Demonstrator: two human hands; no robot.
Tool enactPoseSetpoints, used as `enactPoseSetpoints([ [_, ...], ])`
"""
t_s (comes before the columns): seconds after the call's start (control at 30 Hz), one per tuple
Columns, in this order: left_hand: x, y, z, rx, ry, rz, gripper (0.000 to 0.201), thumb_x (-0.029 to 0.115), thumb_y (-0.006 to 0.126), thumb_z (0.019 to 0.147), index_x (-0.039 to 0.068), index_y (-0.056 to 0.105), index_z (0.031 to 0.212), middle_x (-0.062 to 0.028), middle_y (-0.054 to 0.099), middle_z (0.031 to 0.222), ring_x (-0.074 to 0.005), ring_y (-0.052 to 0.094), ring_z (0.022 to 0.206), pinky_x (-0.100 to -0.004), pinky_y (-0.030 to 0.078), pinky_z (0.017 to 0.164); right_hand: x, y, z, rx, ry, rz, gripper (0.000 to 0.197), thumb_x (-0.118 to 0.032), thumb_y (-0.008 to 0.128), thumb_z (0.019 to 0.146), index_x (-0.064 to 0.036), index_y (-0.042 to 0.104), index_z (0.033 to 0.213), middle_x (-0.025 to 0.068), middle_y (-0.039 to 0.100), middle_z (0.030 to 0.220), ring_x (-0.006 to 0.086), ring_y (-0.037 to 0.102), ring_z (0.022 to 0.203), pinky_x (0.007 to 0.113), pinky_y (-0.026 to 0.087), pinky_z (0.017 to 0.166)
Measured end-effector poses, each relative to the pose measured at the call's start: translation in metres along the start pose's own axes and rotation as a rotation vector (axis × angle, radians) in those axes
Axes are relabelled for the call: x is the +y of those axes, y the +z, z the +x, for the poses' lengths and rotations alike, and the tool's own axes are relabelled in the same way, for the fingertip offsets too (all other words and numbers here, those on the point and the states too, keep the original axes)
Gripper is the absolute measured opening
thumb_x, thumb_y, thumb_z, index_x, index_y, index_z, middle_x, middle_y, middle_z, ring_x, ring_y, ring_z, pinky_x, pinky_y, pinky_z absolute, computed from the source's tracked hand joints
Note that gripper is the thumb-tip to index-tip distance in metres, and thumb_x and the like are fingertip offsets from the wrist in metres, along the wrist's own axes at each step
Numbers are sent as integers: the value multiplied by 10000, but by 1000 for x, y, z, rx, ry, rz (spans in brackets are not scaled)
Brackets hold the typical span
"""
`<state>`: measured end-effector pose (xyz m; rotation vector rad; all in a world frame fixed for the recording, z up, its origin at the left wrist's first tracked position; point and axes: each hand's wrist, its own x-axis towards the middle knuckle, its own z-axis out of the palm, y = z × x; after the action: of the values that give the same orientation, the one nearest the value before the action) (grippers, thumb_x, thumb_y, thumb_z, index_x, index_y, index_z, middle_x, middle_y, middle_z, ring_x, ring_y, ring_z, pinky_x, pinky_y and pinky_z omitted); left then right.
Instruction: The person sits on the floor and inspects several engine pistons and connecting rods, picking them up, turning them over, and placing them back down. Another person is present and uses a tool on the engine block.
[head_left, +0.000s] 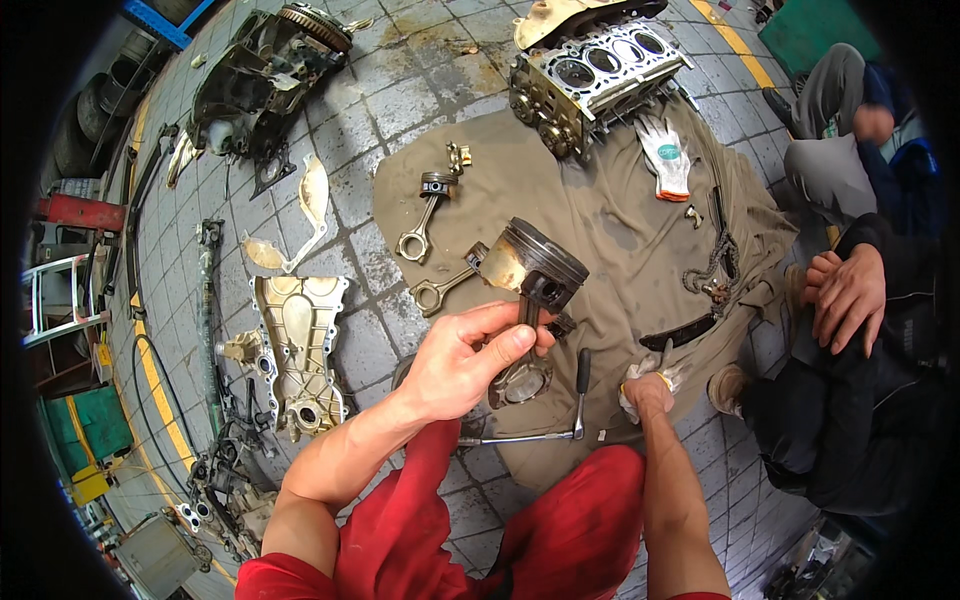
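Observation:
My left hand (465,360) is closed round the connecting rod of a piston (530,265), raised above the brown cloth (610,240) with its crown tilted up to the right. My right hand (650,392) grips a crumpled, stained white glove (676,374) low over the cloth's near edge. Two more pistons lie on the cloth: one with its connecting rod (413,243) toward me, the other with its rod (430,297) partly behind the held piston. Under my left hand, further metal parts are half hidden. A long-handled ratchet wrench (530,437) lies between my knees and the cloth's middle.
An engine block (610,75) stands at the far side, near another white glove (664,160). A timing chain (712,262) and a dark curved guide (680,333) lie right. Left are a metal cover (300,340) and a gearbox housing (250,100). People sit right, one with clasped hands (845,295).

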<state>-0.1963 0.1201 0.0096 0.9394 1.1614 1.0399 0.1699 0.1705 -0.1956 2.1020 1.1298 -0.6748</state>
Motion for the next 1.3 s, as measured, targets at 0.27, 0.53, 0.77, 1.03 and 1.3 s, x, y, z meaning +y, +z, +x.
enactPoseSetpoints([
  [0.27,-4,-1,0,-2,3,-51,385,273,627,1106,-45,697,1311,-57,774,1088,-95,647,1014,-282,522,919,0,1,0,9,10,13,480,-306,664,845,-44,780,1230,145,746,1330,324,698,1269,404,552,1030],
  [0.53,-2,-1,-1,-10,-20,-59,362,227,607,1111,-93,693,1257,-103,759,1110,-152,687,1043,-337,530,992,-1,0,-1,3,16,4,477,-310,664,844,-54,783,1229,137,754,1315,324,701,1263,402,550,1032],
  [0.77,-4,-3,-1,-14,-22,-55,366,231,599,1114,-93,693,1256,-108,759,1115,-161,691,1041,-345,532,998,-2,-1,-2,3,3,4,479,-308,666,846,-49,780,1232,137,753,1316,324,702,1263,401,549,1032],
  [1.03,-5,-2,-1,-9,-37,-128,401,253,591,1120,-94,674,1302,-99,761,1109,-157,695,1032,-330,538,967,1,6,4,53,17,5,445,-343,714,832,-70,812,1170,123,778,1262,301,736,1197,376,570,992],
  [1.3,-4,-5,-2,-58,-57,-188,409,277,515,1156,-61,674,1325,-76,759,1097,-134,687,1026,-301,546,940,2,5,4,61,22,7,448,-351,706,837,-70,811,1170,129,777,1260,302,737,1196,379,572,990],
])
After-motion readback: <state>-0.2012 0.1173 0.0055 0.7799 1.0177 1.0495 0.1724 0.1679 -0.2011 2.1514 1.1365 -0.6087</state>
